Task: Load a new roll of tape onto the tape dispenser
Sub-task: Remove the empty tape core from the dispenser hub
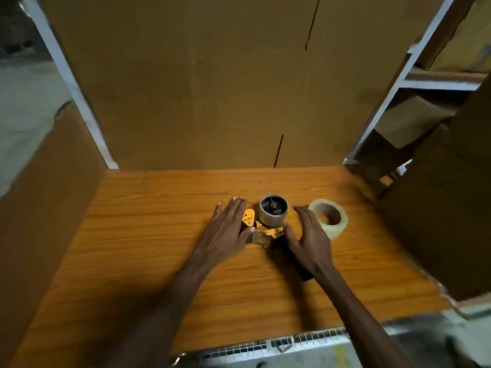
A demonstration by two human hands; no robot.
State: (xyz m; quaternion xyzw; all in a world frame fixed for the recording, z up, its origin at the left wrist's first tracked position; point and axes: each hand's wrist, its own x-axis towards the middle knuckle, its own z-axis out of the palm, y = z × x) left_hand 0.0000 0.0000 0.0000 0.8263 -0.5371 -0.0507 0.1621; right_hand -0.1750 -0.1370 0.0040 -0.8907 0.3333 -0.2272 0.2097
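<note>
Your left hand (229,229) and right hand (308,239), both spread open, flank the yellow tape dispenser (265,229) lying on the wooden table (159,248); the new tape roll (330,217) sits just right.

Only one bit of lettering visible: dark print on the orange plate (248,218) of the tape dispenser (265,229), just beside the left hand (229,229). Too blurred to read (a short word, maybe a brand, letters not to be made out). No other readable text, numbers or signs anywhere.
</note>
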